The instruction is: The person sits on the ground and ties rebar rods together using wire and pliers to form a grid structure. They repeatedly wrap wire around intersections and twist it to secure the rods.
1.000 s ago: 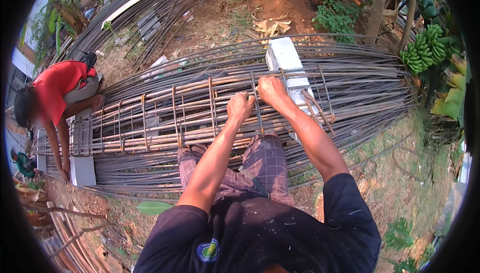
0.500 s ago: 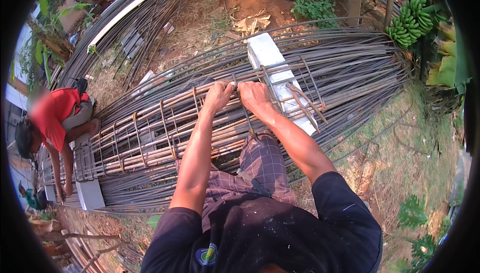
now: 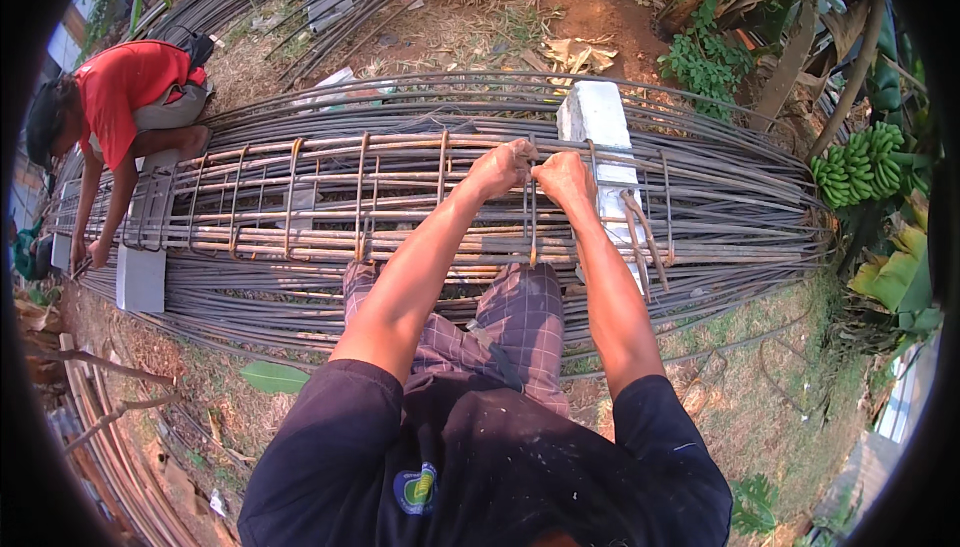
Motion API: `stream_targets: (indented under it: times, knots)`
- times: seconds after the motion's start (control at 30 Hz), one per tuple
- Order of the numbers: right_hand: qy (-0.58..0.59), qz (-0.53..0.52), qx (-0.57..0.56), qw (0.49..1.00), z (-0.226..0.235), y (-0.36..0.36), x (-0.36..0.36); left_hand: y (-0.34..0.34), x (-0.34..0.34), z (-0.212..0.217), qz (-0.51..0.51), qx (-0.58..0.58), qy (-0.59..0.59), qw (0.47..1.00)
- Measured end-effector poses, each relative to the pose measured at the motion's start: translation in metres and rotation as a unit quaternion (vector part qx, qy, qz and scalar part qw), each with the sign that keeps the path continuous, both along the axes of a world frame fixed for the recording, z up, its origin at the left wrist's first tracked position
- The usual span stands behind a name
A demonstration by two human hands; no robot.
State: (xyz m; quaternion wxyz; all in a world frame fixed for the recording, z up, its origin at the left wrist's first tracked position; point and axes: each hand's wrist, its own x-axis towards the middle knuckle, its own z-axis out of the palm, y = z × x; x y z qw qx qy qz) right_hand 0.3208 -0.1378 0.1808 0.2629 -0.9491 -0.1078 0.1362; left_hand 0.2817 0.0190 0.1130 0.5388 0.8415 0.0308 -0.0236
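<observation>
A long rebar cage of rusty bars and square steel stirrups lies across a heap of loose rebar in front of me. My left hand and my right hand are closed close together at the cage's far bar. Between them a steel stirrup runs down toward my knees, and both hands appear to grip its upper end; my fingers partly hide the contact. Right of my right hand, a pair of rusty pincers lies across the cage over a white block.
At the left a co-worker in a red shirt crouches, hands low near the cage's end beside a second pale block. Loose rebar spreads under the cage and bows to the right. A green banana bunch hangs at the right.
My view has turned, so the cage now lies more level across it. Both hands stay closed at the same stirrup. The co-worker's hands remain low at the left end.
</observation>
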Motion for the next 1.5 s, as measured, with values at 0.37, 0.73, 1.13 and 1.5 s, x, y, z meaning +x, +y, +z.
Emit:
stream_targets:
  times: [0.37, 0.73, 1.13, 1.5]
  knots:
    - [-0.273, 0.369, -0.110, 0.882, 0.021, -0.015, -0.022, -0.004, -0.016, -0.001, 0.105, 0.092, -0.036, 0.990]
    - [-0.007, 0.299, -0.213, 0.930, 0.030, -0.001, 0.056, -0.002, -0.013, 0.003, 0.106, 0.098, -0.009, 0.990]
    - [-0.149, -0.095, -0.154, 0.972, -0.021, -0.225, -0.068, -0.008, -0.018, 0.002, 0.061, 0.063, -0.054, 0.995]
    - [-0.155, 0.038, -0.111, 0.981, -0.016, -0.227, -0.043, -0.089, -0.074, 0.015, 0.270, -0.275, -0.024, 0.922]
